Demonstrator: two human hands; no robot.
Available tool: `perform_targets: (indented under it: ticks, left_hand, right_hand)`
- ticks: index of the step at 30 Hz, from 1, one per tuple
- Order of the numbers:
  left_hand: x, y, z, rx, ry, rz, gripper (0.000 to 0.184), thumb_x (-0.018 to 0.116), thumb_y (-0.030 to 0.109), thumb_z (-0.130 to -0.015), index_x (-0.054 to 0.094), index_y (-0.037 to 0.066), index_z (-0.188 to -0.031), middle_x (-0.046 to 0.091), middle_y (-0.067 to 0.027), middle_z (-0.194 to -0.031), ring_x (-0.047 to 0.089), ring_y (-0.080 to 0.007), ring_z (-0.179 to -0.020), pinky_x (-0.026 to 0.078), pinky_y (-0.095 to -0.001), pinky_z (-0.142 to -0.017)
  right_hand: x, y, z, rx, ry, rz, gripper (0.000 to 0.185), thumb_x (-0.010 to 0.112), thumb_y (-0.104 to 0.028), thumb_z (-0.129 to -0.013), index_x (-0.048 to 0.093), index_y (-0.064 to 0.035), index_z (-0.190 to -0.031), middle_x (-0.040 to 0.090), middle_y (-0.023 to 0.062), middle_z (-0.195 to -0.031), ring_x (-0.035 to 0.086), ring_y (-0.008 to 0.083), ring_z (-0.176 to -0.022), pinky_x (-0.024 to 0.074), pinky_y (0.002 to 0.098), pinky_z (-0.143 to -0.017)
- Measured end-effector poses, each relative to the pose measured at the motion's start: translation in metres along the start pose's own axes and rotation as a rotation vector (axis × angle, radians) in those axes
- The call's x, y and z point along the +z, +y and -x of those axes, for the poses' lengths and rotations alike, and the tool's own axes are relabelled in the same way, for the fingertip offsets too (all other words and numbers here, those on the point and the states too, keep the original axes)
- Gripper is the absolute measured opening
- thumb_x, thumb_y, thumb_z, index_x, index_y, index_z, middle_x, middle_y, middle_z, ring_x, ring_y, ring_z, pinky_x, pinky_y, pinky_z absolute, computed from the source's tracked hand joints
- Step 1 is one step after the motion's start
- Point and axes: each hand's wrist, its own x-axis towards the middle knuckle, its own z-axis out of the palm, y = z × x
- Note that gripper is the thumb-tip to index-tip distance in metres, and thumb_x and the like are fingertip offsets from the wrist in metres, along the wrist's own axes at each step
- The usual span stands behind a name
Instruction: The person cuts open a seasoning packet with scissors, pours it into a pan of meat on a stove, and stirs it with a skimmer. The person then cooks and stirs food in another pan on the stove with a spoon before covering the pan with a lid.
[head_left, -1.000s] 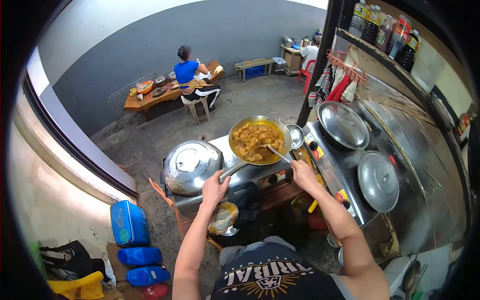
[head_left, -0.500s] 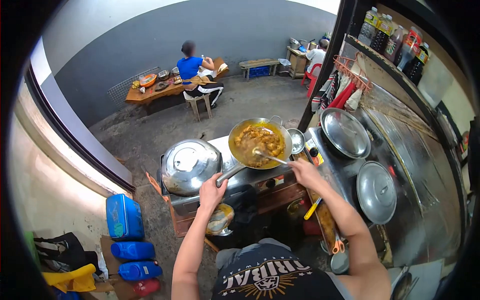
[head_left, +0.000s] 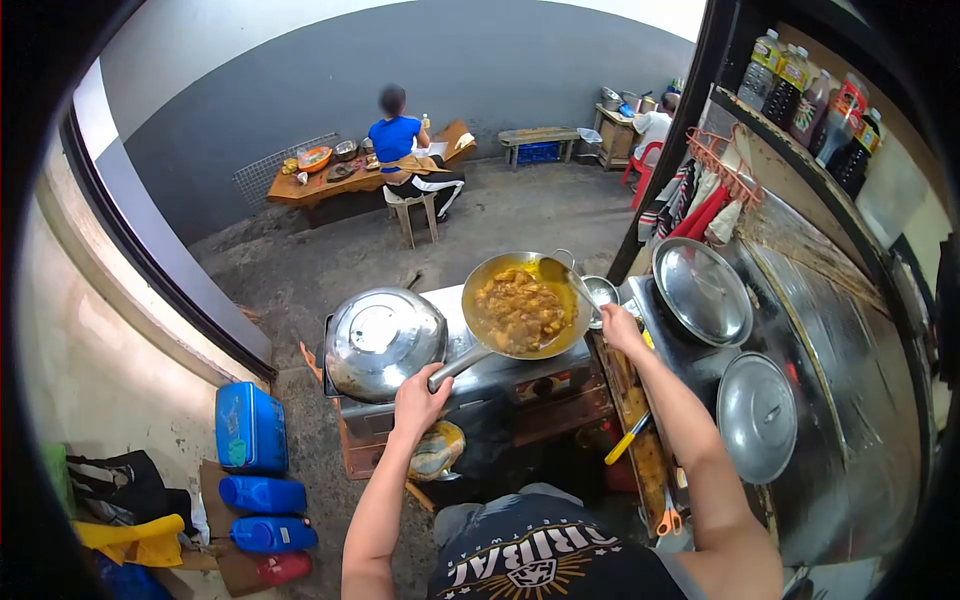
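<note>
My left hand (head_left: 421, 400) is wrapped round the grey handle of a metal pan (head_left: 480, 330). Browned chunks of food (head_left: 520, 310) in yellow-orange liquid fill the pan. My right hand (head_left: 622, 328) holds the handle of a metal ladle (head_left: 556, 271), whose bowl is at the pan's upper right rim, above the food. Just right of the pan stands a small metal bowl (head_left: 600, 292), partly behind the ladle handle. To the left, a shiny domed lid (head_left: 385, 345) covers the stove's other side.
Two round lids (head_left: 703, 292) lie on the right stove. A yellow-handled tool (head_left: 628, 438) and orange scissors (head_left: 669, 522) are near my right forearm. Bottles (head_left: 790, 80) line a shelf. A person in blue (head_left: 398, 140) sits at a wooden table (head_left: 335, 184); another person (head_left: 653, 130) sits farther right.
The ladle has moved from among the food to the pan's upper right rim, and my right hand has shifted with it. My left hand still grips the handle.
</note>
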Motion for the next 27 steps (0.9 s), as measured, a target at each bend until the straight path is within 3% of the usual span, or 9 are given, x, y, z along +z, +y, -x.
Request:
perform_targets:
  ticks: [5,8,11,15,17,20,23,25,27]
  left_hand:
    - [-0.004,0.005,0.0,-0.025,-0.03,-0.008,0.041,0.073,0.033,-0.087,0.071,0.008,-0.12,0.07,-0.0204,-0.078,0.07,-0.0362,-0.077,0.054,-0.0447,-0.076]
    - [-0.003,0.004,0.001,-0.022,-0.018,-0.015,0.041,0.073,0.033,-0.087,0.072,0.008,-0.12,0.07,-0.0204,-0.078,0.07,-0.0366,-0.078,0.054,-0.0448,-0.076]
    - [-0.001,0.003,0.002,-0.039,-0.01,-0.017,0.041,0.073,0.034,-0.087,0.072,0.008,-0.119,0.071,-0.0209,-0.08,0.071,-0.0372,-0.081,0.054,-0.0451,-0.077]
    - [0.001,0.0,0.004,-0.011,0.014,-0.014,0.042,0.073,0.035,-0.087,0.072,0.007,-0.119,0.072,-0.0221,-0.085,0.071,-0.0382,-0.085,0.054,-0.0456,-0.079]
    - [0.0,-0.003,0.004,0.004,0.012,-0.013,0.043,0.073,0.036,-0.087,0.072,0.007,-0.119,0.072,-0.0225,-0.087,0.071,-0.0386,-0.087,0.054,-0.0457,-0.08]
    - [0.0,-0.006,0.001,0.014,-0.016,-0.008,0.044,0.072,0.037,-0.087,0.072,0.007,-0.12,0.072,-0.0227,-0.088,0.071,-0.0391,-0.087,0.055,-0.0459,-0.08]
    - [0.001,-0.01,0.0,0.027,-0.035,0.014,0.045,0.072,0.038,-0.088,0.071,0.007,-0.121,0.072,-0.0224,-0.086,0.071,-0.039,-0.085,0.055,-0.0459,-0.078]
    - [0.0,-0.011,-0.002,0.04,-0.048,0.025,0.045,0.071,0.038,-0.088,0.071,0.007,-0.121,0.072,-0.0223,-0.084,0.071,-0.0388,-0.083,0.055,-0.0459,-0.077]
    - [0.001,-0.014,-0.003,0.044,-0.054,0.02,0.045,0.072,0.039,-0.088,0.072,0.007,-0.121,0.071,-0.0207,-0.079,0.071,-0.0361,-0.078,0.054,-0.0441,-0.074]
  right_hand:
    - [0.056,-0.022,-0.034,0.036,-0.008,0.004,0.023,0.055,-0.015,-0.096,0.069,-0.0016,-0.108,0.07,0.0278,-0.1,0.068,0.0441,-0.098,0.0543,0.0503,-0.085]
    - [0.08,-0.066,-0.015,-0.108,-0.019,-0.067,0.019,0.058,-0.011,-0.094,0.07,-0.0003,-0.105,0.07,0.026,-0.094,0.068,0.0444,-0.089,0.0539,0.0495,-0.076]
    - [0.075,-0.08,0.031,-0.333,-0.041,0.028,0.028,0.059,-0.008,-0.093,0.067,-0.0058,-0.12,0.067,0.0219,-0.093,0.067,0.0428,-0.09,0.0538,0.0487,-0.077]
    - [0.023,-0.06,0.065,-0.279,-0.09,0.161,0.033,0.055,-0.01,-0.096,0.07,-0.0199,-0.125,0.064,0.0172,-0.09,0.066,0.0398,-0.083,0.0543,0.048,-0.074]
    - [-0.003,-0.044,0.064,-0.317,-0.03,0.075,0.028,0.059,-0.011,-0.096,0.072,-0.0141,-0.12,0.068,0.0186,-0.092,0.068,0.0401,-0.086,0.055,0.0474,-0.077]
    - [-0.064,-0.076,0.085,-0.289,0.022,0.04,0.023,0.062,-0.012,-0.096,0.072,-0.0021,-0.114,0.072,0.0232,-0.101,0.07,0.0402,-0.093,0.0558,0.047,-0.081]
    - [-0.102,-0.133,0.127,-0.146,-0.089,0.024,0.022,0.061,-0.011,-0.096,0.072,-0.0014,-0.113,0.072,0.0253,-0.097,0.07,0.0417,-0.09,0.0561,0.0474,-0.081]
    - [-0.071,-0.14,0.148,-0.162,-0.138,-0.031,0.024,0.057,-0.013,-0.098,0.069,0.0008,-0.113,0.07,0.0283,-0.09,0.069,0.0444,-0.086,0.056,0.0506,-0.077]
    - [-0.014,-0.122,0.16,-0.177,-0.077,0.135,0.024,0.056,-0.014,-0.098,0.069,-0.0012,-0.114,0.068,0.0265,-0.085,0.067,0.046,-0.082,0.0543,0.0539,-0.074]
